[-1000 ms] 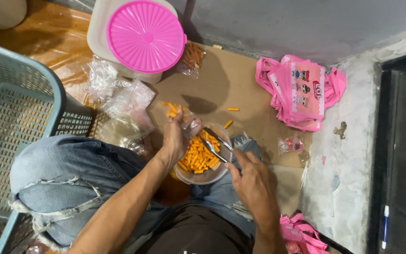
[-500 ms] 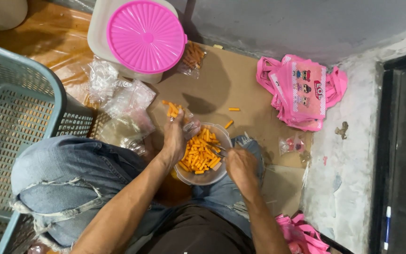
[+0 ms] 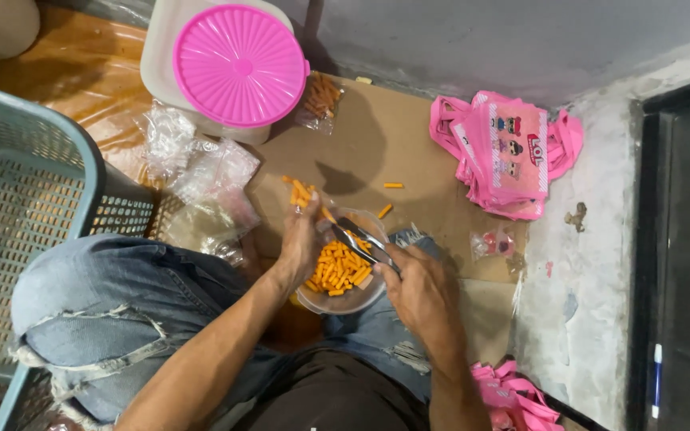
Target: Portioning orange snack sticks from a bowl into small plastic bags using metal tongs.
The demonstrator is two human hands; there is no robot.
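Note:
A clear bowl full of orange snack sticks rests on my lap. My left hand holds a small clear plastic bag with a few orange sticks in it, just left of the bowl's rim. My right hand grips metal tongs, whose tips carry an orange stick toward the bag's mouth. Loose orange sticks lie on the brown cardboard beyond the bowl.
A white tub with a pink lid stands at the back, a filled snack bag beside it. Empty clear bags lie at left by a teal basket. Pink bags sit at right near the grey wall.
My right hand has drawn back from over the bowl, and the tongs now show again, raised with a stick toward the bag. The left hand has stayed in place.

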